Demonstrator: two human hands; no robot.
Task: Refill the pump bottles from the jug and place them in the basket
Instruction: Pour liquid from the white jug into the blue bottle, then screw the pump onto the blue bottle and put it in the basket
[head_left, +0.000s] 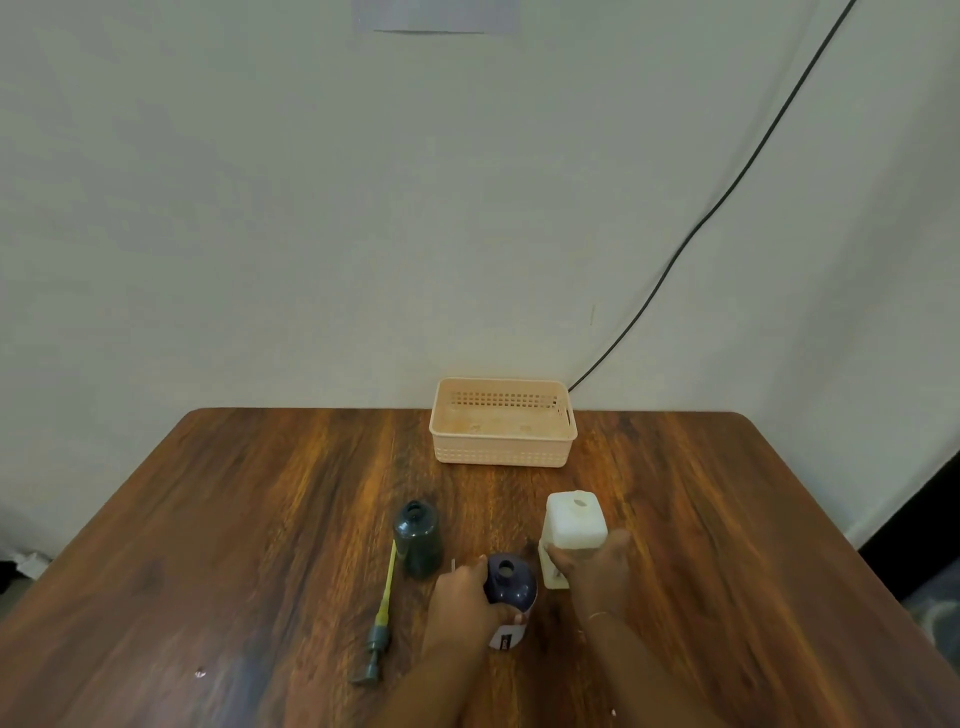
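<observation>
On the table (260, 519): a wide wooden top runs to the wall, and all I need sits toward the middle and my near side.
Basket (503, 450): pale, with nothing in it, at the far edge against the wall, well apart from the bottles.
Jug (574, 522): white, upright, cap off, mouth open, just right of the bottle I hold.
Right hand (592, 566): wrapped around the jug's lower part, fingers closed on it; it looks ready to lift.
Left hand (467, 597): clamped on the dark blue bottle (509, 587), steadying it from the left.
Dark blue bottle: upright, neck open, just beside the jug, near my edge.
Green bottle (418, 538): upright, open, unheld, left of and slightly beyond the blue one.
Pump (382, 618): lying flat left of both bottles, tube pointing away from me.
Stage: I judge the first pour is about to begin.
Risk: both necks are narrow, so a fast tilt could spill liquid down the side onto the wood; a loose left grip could let the bottle tip; my elbow could knock the green bottle.
</observation>
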